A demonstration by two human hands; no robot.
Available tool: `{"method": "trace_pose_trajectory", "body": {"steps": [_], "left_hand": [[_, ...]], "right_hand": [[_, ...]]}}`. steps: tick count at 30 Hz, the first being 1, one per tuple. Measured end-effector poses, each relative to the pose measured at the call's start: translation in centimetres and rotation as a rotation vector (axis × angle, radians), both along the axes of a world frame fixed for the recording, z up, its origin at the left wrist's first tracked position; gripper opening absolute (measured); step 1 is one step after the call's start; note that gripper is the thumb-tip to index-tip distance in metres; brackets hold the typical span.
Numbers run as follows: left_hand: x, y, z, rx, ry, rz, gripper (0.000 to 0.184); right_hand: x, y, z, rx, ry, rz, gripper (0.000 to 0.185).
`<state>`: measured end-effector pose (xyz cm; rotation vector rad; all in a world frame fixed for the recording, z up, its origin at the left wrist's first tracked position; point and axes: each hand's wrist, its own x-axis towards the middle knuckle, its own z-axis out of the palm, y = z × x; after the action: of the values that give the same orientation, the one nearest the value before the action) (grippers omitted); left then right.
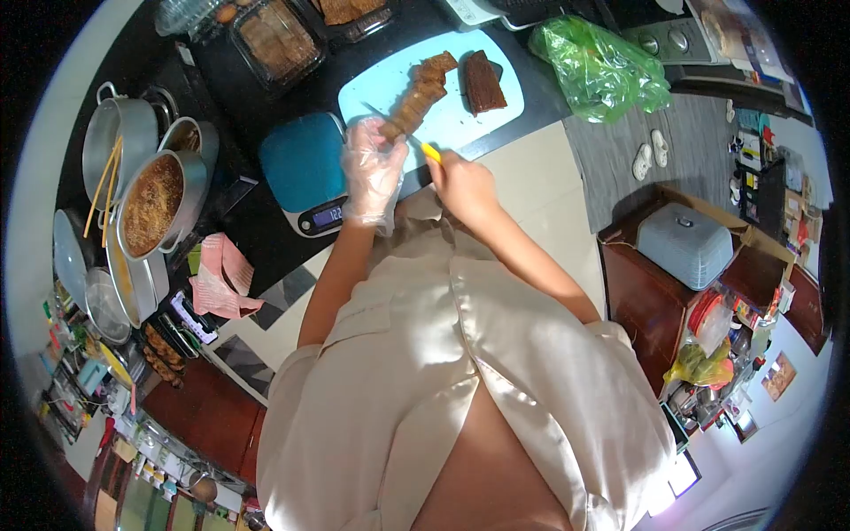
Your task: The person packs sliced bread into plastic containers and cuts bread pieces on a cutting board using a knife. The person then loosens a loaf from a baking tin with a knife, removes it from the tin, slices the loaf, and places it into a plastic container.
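Curling closed around the yellow handle of a knife, the fingers of a bare right hand leave no visible gap, while those of a left hand in a clear plastic glove are partly bent against the near end of a row of brown slices; glare on the glove hides whether they grip it. The blade meets that same end of the row, close to the gloved fingertips, at the near edge of a light blue cutting board. The slices run diagonally from there toward the board's far side, leaning against one another, and a darker brown block lies apart from them on the board's right part. Just left of the board sits a blue-topped digital scale, its display lit. Beyond the board's far left corner stands a clear container of brown pieces, and to the board's right lies a crumpled green plastic bag. Well left of the board are several metal pots, one of them filled with a brown, crumbly-looking food, with wooden chopsticks close by. A pink cloth lies left of the board and nearer the wearer, below the scale.
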<state>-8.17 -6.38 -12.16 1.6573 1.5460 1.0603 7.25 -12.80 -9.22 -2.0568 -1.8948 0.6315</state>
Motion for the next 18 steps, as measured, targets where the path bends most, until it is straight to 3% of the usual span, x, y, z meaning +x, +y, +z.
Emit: {"method": "trace_pose_trajectory", "body": {"steps": [4, 8, 11, 18], "left_hand": [[0.1, 0.0, 0.2, 0.015, 0.013, -0.008, 0.040], [0.3, 0.0, 1.0, -0.026, 0.016, -0.017, 0.040], [0.2, -0.2, 0.2, -0.017, 0.028, 0.000, 0.041], [0.1, -0.7, -0.1, -0.144, -0.032, 0.065, 0.039]], "right_hand": [[0.3, -0.8, 0.5, -0.117, -0.008, -0.031, 0.033], [-2.1, 2.8, -1.5, -0.039, 0.011, 0.002, 0.034], [-0.1, -0.8, -1.0, -0.153, -0.001, -0.030, 0.032], [-0.3, -1.0, -2.5, -0.051, 0.052, -0.014, 0.032]]}}
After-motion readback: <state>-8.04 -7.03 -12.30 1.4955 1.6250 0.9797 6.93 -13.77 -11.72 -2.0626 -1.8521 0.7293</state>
